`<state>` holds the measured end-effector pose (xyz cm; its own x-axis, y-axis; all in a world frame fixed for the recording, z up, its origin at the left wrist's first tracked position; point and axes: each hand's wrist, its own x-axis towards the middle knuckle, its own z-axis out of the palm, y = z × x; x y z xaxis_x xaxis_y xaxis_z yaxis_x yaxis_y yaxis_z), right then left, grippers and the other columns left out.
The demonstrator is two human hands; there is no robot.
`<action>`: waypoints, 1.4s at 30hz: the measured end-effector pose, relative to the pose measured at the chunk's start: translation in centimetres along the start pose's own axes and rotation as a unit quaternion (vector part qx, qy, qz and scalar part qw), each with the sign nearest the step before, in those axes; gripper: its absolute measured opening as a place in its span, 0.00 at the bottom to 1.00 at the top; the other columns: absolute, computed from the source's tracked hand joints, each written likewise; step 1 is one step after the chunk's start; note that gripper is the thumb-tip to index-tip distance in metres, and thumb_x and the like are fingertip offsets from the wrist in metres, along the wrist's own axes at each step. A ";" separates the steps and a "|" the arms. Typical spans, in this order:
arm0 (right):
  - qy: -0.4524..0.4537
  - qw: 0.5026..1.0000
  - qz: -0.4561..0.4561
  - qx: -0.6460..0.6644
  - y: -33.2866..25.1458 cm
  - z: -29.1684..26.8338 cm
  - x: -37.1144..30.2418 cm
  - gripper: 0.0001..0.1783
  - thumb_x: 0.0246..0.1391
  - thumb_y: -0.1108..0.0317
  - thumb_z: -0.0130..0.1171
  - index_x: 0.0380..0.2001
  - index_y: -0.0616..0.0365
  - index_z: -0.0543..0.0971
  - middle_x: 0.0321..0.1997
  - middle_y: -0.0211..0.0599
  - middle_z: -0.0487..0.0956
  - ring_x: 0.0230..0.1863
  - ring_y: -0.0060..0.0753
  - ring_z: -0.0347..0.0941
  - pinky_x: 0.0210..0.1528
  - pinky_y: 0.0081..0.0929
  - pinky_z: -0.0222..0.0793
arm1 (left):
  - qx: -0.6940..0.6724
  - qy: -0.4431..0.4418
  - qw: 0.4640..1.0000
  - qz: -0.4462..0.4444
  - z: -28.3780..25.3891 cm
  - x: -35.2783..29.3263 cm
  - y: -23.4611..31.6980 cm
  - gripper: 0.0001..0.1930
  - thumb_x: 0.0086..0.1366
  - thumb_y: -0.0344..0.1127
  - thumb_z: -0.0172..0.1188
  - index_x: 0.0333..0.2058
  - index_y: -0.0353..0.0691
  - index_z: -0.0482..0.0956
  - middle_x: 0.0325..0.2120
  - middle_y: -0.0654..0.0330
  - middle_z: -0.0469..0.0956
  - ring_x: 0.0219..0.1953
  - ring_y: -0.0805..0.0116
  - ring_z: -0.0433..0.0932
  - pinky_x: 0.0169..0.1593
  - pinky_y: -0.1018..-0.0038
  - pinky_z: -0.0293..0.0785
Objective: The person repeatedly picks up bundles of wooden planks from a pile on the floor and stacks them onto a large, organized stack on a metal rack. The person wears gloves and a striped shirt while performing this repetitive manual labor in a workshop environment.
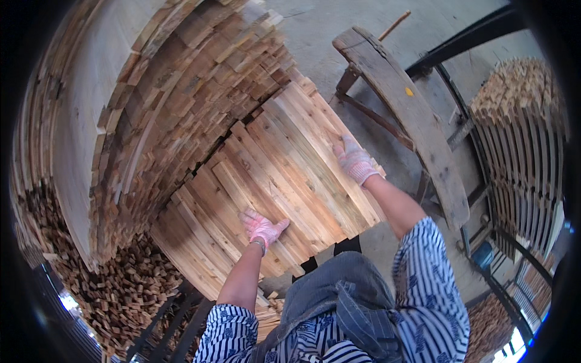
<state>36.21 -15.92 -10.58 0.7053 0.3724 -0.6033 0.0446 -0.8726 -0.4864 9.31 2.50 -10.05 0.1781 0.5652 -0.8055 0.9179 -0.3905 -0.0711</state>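
A layer of narrow wooden boards (284,169) lies side by side in front of me, their ends uneven. My left hand (261,227), in a pink-and-white work glove, rests on the boards at the near side with its fingers spread. At the right edge of the layer, my right hand (355,158), gloved alike, lies on the outermost boards with fingers stretched out and the thumb apart. Neither hand is wrapped round a board. One shorter board (233,184) sits on top of the others, just beyond my left hand.
A tall stack of boards (193,91) rises along the far left side. A worn wooden bench (393,97) stands at the right, beside a dark metal frame (463,30). More stacked wood (520,139) is at the far right; a heap of short pieces (127,290) lies lower left.
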 end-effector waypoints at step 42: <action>-0.560 0.636 -0.368 -0.383 -7.4 44.1 -55.0 0.24 0.60 0.56 0.53 0.53 0.63 0.72 0.48 0.54 0.79 0.52 0.48 0.76 0.55 0.33 0.69 | -0.837 0.081 0.466 -0.275 41.0 -31.7 -46.5 0.29 0.68 0.52 0.49 0.59 0.35 0.68 0.59 0.51 0.69 0.62 0.58 0.66 0.63 0.68 0.61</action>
<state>-34.10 -15.95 -1.70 -0.6333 0.3855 -0.6710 0.7050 -0.0701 -0.7057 -53.59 -27.06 -5.38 -0.3473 0.3462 -0.8715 -0.1932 0.8830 0.4278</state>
